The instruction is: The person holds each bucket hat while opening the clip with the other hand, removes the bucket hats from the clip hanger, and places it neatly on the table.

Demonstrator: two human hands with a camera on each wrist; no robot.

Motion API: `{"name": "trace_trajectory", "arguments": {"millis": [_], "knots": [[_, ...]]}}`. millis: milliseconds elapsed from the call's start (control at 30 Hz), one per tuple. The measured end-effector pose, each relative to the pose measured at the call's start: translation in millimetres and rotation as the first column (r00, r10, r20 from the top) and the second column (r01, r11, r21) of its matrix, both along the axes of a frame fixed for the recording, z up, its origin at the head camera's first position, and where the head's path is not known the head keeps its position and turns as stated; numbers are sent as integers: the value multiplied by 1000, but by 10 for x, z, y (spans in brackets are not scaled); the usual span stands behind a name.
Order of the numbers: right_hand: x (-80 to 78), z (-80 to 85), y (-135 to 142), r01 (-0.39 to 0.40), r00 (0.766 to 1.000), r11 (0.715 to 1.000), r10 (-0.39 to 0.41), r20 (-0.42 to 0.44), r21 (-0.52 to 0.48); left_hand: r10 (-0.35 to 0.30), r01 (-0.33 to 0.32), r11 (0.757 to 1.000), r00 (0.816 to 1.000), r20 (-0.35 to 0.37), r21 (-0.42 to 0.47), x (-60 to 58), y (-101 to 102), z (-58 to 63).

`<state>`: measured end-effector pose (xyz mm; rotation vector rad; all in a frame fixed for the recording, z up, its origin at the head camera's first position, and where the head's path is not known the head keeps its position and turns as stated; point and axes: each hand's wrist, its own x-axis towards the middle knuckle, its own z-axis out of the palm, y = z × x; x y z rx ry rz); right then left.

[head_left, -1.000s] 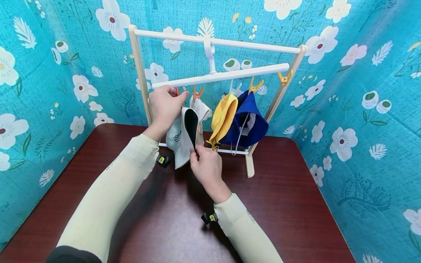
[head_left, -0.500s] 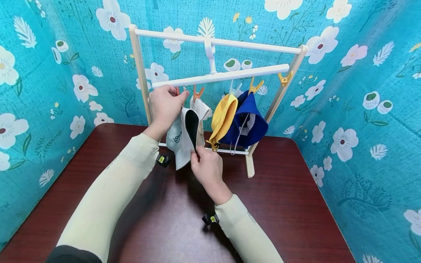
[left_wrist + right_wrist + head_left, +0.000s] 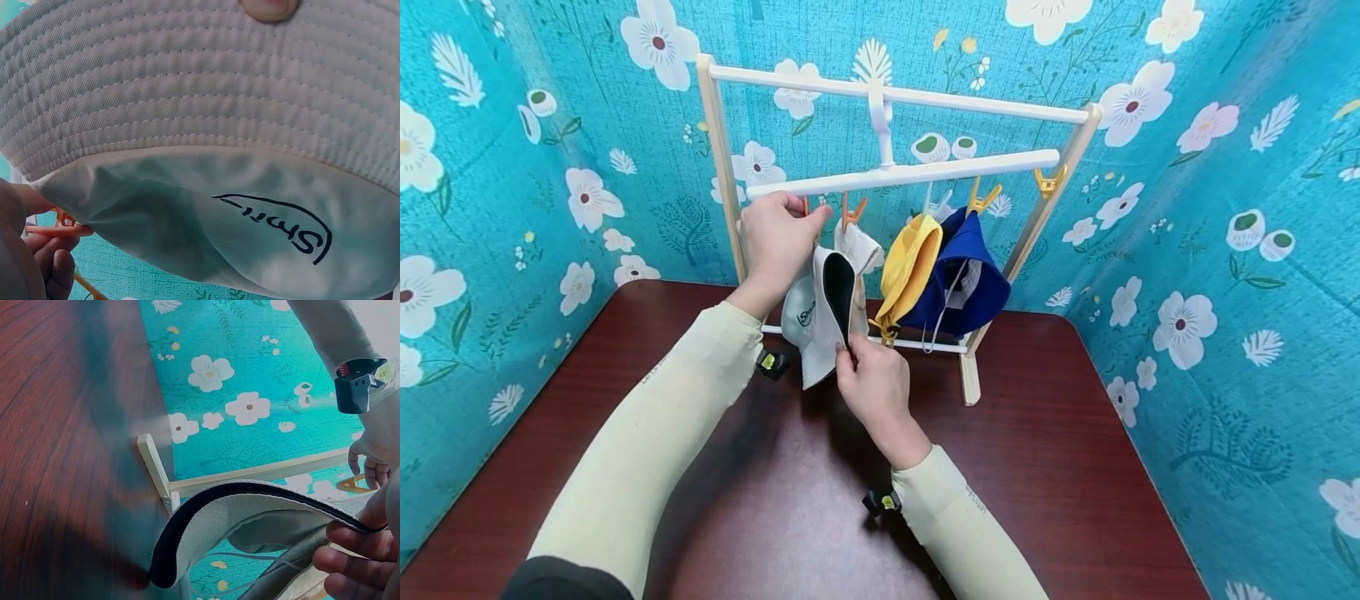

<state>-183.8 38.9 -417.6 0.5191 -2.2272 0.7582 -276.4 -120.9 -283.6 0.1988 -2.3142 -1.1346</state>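
A pale bucket hat (image 3: 827, 333) with a dark underside to its stitched brim hangs below the left end of the white hanger (image 3: 917, 173). In the left wrist view, black lettering shows on the hat's crown (image 3: 275, 231). My left hand (image 3: 778, 242) pinches an orange clothespin (image 3: 59, 230) at one edge of this hat. Lower down, my right hand (image 3: 874, 379) grips the brim between thumb and fingers; the right wrist view shows the brim (image 3: 206, 506) curving away from that hand (image 3: 362, 550).
A second orange clothespin (image 3: 852, 212) is beside the left hand. A yellow hat (image 3: 910, 267) and a blue hat (image 3: 966, 275) with a cord hang to the right. The wooden rack (image 3: 718, 150) stands on the dark red table (image 3: 1037, 483), before a floral cloth (image 3: 1225, 275).
My right hand and the lower brim have shifted very slightly right and down. The left hand stays at the clothespin.
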Motion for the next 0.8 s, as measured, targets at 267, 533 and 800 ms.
{"name": "trace_trajectory", "arguments": {"millis": [267,533,800], "knots": [[18,-8,19,-12,1000,1000,12,10,4,1,-1,1000,1000,1,-16,1,-6,-1],[42,-15,42,-11,1000,1000,11,-6,15,1,-1,1000,1000,-10,-24,-5,-9,-25],[60,-23,71,-27,999,1000,27,-34,-4,2,-3,999,1000,-29,-40,-18,-10,-22]]}}
